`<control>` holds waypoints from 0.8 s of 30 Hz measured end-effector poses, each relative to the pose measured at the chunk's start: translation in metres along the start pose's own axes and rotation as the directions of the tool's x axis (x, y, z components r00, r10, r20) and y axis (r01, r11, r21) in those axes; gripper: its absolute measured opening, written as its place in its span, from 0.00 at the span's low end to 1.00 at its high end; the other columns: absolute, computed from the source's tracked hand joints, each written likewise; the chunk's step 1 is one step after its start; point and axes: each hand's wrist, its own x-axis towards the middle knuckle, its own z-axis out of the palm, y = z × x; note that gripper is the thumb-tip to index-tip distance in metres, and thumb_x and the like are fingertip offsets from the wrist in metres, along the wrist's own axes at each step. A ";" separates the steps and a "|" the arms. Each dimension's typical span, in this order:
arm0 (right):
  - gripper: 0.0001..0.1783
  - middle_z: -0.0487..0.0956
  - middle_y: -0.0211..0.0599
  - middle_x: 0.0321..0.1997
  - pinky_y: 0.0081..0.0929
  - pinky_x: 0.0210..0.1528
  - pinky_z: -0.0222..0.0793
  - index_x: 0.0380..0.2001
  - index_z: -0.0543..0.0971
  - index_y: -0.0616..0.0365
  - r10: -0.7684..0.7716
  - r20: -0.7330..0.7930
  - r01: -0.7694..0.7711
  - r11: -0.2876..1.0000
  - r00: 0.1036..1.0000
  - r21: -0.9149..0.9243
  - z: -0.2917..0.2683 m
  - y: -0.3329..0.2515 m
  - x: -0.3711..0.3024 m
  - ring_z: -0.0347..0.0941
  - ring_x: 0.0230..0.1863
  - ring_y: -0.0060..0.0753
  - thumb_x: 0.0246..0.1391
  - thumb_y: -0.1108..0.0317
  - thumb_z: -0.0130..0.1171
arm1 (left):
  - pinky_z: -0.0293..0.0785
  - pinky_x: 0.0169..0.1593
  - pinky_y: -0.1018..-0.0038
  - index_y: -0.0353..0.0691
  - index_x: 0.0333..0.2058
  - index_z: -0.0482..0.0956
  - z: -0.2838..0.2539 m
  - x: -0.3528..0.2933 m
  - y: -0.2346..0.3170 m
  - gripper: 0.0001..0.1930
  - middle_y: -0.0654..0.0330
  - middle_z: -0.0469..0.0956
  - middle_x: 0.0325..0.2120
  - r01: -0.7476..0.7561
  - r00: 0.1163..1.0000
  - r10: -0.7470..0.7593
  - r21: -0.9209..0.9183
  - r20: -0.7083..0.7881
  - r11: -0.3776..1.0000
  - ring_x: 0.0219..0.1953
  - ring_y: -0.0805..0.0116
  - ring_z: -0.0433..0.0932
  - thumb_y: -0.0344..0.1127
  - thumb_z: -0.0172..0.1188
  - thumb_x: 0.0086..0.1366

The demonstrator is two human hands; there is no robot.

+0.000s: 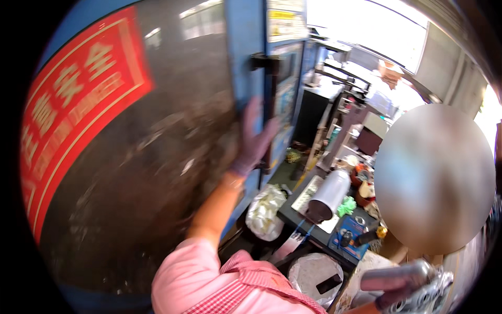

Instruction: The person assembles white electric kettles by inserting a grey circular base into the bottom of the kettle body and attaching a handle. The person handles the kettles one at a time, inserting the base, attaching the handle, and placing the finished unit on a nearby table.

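My left hand, in a purple glove, reaches up to the edge of a blue machine door. Its thumb stands apart from the stretched fingers, flat beside the black upright door handle, and nothing is held in it. At the lower right my right hand, in a dark purple glove, is closed round the underside of a silvery metal cylinder. Several grey metal parts with round holes lie just beyond that hand. Motion smears both hands somewhat.
The door's dark window carries a red warning sign. On a cluttered bench stand a large grey cylinder, a green crumpled cloth and a blue tray. A phone lies on a round white-covered top. A white plastic bag hangs below.
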 end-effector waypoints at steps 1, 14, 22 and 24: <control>0.48 0.66 0.47 0.68 0.30 0.65 0.60 0.73 0.53 0.58 -0.058 -0.037 0.054 0.993 0.998 -0.101 -0.004 -0.010 -0.003 0.65 0.65 0.37 0.51 0.68 0.62 | 0.68 0.59 0.66 0.33 0.61 0.64 0.028 0.016 0.001 0.31 0.54 0.72 0.52 0.044 0.997 -0.037 -0.114 0.067 0.993 0.53 0.65 0.71 0.33 0.66 0.63; 0.47 0.69 0.63 0.60 0.48 0.44 0.79 0.74 0.44 0.33 0.052 0.221 -0.186 0.739 0.974 0.648 0.038 0.004 -0.022 0.77 0.48 0.52 0.59 0.46 0.57 | 0.62 0.23 0.73 0.42 0.20 0.71 0.047 0.057 -0.051 0.20 0.66 0.67 0.11 0.227 0.965 -0.220 -0.032 0.142 0.973 0.16 0.74 0.66 0.47 0.57 0.68; 0.49 0.73 0.65 0.53 0.44 0.33 0.83 0.73 0.48 0.32 -0.098 0.380 -0.307 0.422 0.920 0.853 0.069 0.014 -0.030 0.81 0.39 0.55 0.55 0.40 0.62 | 0.59 0.23 0.79 0.41 0.25 0.72 0.022 0.045 -0.015 0.13 0.69 0.65 0.10 0.425 0.905 -0.423 -0.198 0.055 0.883 0.15 0.79 0.61 0.39 0.63 0.65; 0.50 0.73 0.62 0.51 0.41 0.31 0.82 0.73 0.50 0.34 -0.125 0.445 -0.320 0.530 0.887 0.785 0.073 0.017 -0.024 0.80 0.37 0.52 0.53 0.39 0.63 | 0.58 0.23 0.79 0.39 0.27 0.76 0.009 0.030 -0.007 0.13 0.69 0.65 0.11 0.346 0.938 -0.344 -0.192 0.045 0.918 0.14 0.79 0.61 0.41 0.63 0.65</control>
